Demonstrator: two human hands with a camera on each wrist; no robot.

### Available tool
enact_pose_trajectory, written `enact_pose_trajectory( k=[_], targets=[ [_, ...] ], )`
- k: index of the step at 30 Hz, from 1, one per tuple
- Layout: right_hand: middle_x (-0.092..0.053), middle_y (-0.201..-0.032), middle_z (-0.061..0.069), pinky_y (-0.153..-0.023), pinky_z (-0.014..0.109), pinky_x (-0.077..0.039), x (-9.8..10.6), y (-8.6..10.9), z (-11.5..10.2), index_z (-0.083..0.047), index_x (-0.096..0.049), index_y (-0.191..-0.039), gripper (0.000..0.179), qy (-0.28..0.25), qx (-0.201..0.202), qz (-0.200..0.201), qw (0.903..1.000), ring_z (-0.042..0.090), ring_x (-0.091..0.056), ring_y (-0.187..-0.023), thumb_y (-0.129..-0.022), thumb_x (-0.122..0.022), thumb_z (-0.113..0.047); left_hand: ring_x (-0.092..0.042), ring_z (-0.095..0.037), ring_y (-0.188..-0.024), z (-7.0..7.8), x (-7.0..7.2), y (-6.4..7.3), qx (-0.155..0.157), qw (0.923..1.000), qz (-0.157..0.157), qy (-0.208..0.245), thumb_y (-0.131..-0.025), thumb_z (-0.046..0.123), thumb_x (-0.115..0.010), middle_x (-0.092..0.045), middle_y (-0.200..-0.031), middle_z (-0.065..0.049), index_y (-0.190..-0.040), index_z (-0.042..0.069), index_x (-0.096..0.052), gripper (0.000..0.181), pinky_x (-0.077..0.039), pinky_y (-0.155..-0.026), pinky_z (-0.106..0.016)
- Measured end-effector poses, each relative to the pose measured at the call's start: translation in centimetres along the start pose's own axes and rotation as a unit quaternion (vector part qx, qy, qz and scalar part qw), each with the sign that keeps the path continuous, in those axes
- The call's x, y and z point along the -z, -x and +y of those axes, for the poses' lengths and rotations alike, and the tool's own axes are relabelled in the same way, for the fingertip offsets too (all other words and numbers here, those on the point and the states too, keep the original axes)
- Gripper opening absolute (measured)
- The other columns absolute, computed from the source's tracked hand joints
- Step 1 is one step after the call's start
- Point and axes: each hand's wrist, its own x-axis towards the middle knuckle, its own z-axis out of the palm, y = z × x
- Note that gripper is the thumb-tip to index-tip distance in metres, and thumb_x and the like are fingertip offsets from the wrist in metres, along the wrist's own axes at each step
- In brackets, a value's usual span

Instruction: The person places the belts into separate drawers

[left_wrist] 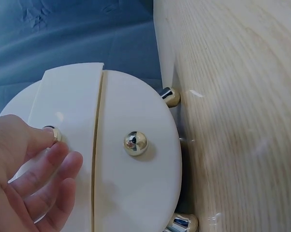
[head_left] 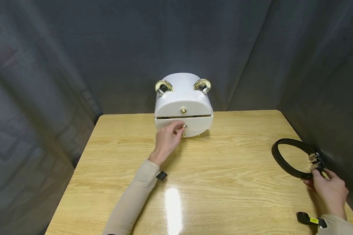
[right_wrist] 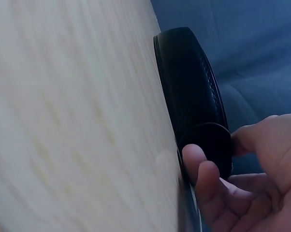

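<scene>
A white rounded box with drawers (head_left: 183,83) stands at the back middle of the table. The left hand (head_left: 167,138) pinches the gold knob (left_wrist: 55,135) of its middle drawer between thumb and fingers. That drawer sits slightly forward, with a dark gap along its top edge. Another gold knob (left_wrist: 135,143) is on the bottom drawer. At the table's right side, the right hand (head_left: 330,189) grips a coiled black belt (head_left: 276,154) close to its metal buckle (head_left: 313,160). In the right wrist view, fingertips lie against the belt's rounded end (right_wrist: 210,140).
Two gold ring-shaped ears (head_left: 163,87) stick up from the box top, and short gold feet (left_wrist: 170,96) support it. Dark grey curtains (head_left: 129,58) hang behind and beside the wooden table (head_left: 223,182). The right curtain is close to the belt.
</scene>
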Motion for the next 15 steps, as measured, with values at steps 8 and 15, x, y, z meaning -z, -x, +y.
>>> enact_pose_trajectory(
  k=[8, 15],
  targets=[
    [-0.050, -0.042, -0.028, -0.074, 0.012, -0.058, -0.47, -0.20, 0.37, 0.007, -0.025, -0.165, 0.074, -0.044, 0.000, 0.000, 0.9990, 0.000, -0.061, -0.039, -0.107, -0.042, -0.037, -0.077, -0.017, -0.077, -0.18, -0.04, -0.48, 0.000, 1.0000, 0.000, 0.003, -0.098, 0.020, -0.077, -0.083, -0.104, -0.003, -0.121, 0.016, -0.076, 0.023, -0.060, -0.063, -0.031],
    [-0.046, -0.044, -0.033, -0.126, 0.036, -0.037, -0.52, -0.10, 0.45, 0.002, -0.027, -0.166, 0.074, -0.021, -0.006, 0.013, 0.9997, -0.005, -0.056, -0.039, -0.106, -0.042, -0.040, -0.077, -0.017, -0.078, -0.37, -0.21, -0.67, 0.011, 0.9999, 0.005, -0.003, -0.098, 0.021, -0.078, -0.083, -0.103, -0.001, -0.121, 0.017, -0.077, 0.023, -0.060, -0.065, -0.033]
  ],
)
